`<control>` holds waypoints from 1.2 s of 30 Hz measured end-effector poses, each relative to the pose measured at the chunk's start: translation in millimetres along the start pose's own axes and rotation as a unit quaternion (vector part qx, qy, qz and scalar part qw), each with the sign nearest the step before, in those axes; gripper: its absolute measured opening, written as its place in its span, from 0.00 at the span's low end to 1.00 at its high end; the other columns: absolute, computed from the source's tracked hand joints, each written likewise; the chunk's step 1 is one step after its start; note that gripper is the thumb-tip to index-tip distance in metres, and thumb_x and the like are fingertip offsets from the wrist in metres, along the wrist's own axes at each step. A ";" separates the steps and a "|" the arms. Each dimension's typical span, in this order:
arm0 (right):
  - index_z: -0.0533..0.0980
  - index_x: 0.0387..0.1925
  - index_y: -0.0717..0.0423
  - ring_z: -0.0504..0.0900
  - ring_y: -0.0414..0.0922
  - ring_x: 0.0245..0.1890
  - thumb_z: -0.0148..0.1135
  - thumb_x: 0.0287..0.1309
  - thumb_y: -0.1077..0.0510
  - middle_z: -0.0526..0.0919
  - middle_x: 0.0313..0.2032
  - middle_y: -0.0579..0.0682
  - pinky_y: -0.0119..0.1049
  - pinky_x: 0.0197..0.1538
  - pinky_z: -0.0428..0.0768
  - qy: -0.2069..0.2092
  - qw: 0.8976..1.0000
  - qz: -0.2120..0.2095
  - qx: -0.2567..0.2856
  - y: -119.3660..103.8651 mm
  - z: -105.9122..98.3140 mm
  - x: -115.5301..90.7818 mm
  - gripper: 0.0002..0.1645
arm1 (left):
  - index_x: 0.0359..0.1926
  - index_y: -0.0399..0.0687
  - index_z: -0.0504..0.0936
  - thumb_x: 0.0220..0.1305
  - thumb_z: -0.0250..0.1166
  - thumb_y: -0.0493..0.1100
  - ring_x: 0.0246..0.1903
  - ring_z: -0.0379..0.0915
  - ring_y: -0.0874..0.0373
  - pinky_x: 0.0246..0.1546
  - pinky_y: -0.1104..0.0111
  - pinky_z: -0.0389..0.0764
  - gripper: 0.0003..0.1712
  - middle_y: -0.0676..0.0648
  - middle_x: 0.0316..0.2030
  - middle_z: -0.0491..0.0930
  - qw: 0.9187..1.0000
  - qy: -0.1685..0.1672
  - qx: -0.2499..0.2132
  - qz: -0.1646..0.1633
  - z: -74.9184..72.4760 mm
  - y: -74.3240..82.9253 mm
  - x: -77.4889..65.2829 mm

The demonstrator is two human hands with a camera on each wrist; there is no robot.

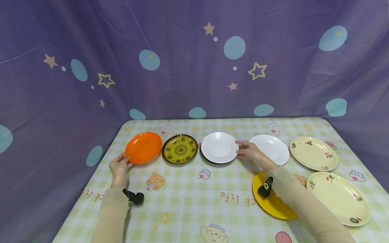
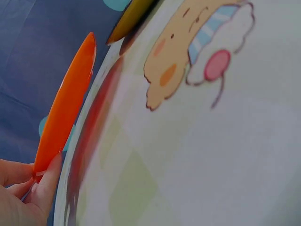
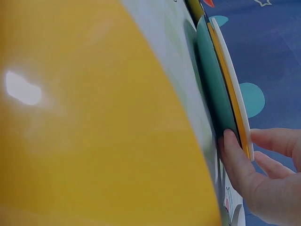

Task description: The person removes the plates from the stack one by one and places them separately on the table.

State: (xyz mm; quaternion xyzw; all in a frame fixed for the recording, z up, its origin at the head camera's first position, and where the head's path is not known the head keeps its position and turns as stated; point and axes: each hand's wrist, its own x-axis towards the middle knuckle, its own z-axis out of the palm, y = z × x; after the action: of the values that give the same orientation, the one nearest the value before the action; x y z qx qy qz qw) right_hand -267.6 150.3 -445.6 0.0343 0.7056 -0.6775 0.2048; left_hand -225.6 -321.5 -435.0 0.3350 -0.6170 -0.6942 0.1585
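My left hand (image 1: 119,165) pinches the near-left rim of an orange plate (image 1: 144,147). Beneath this plate in the left wrist view, a gap shows, with its reddish reflection or shadow on the cloth. My right hand (image 1: 253,153) grips the right edge of a small stack, a white plate (image 1: 218,147) on top. Seen edge-on in the right wrist view, the stack has a yellow layer under the white one and a green plate (image 3: 214,80) at the bottom, with the thumb on the green underside. Between the two hands lies an olive-yellow patterned plate (image 1: 180,149) with a dark rim.
Behind my right hand sits another white plate (image 1: 273,148). A yellow plate (image 1: 273,202) lies under my right forearm. Two cream plates with small motifs, a farther one (image 1: 313,153) and a nearer one (image 1: 337,199), stand at the right. A purple curtain (image 1: 188,67) hangs behind the checked tablecloth (image 1: 182,216).
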 end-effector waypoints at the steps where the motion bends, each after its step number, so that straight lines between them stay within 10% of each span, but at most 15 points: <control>1: 0.53 0.64 0.64 0.76 0.39 0.33 0.47 0.56 0.73 0.56 0.58 0.70 0.41 0.51 0.74 0.001 1.000 -0.001 0.001 0.1 0.0 0.0 0.33 | 0.60 0.38 0.65 0.57 0.53 0.28 0.30 0.74 0.65 0.37 0.73 0.77 0.27 0.47 0.40 0.67 1.000 0.001 0.003 0.000 -0.5 -0.6 0.7; 36: 0.55 0.63 0.66 0.77 0.39 0.31 0.49 0.55 0.74 0.58 0.58 0.70 0.41 0.48 0.76 0.011 0.999 0.002 0.031 0.7 0.7 2.2 0.33 | 0.60 0.41 0.66 0.59 0.53 0.30 0.24 0.73 0.71 0.32 0.76 0.78 0.26 0.51 0.38 0.67 0.999 0.000 0.027 -0.024 -9.4 -7.8 13.7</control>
State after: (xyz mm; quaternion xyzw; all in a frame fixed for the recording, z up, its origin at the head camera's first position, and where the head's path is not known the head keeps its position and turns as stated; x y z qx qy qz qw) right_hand -269.3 149.1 -447.0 0.0498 0.6862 -0.6985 0.1970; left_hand -227.8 -335.8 -446.3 0.3538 -0.6272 -0.6809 0.1334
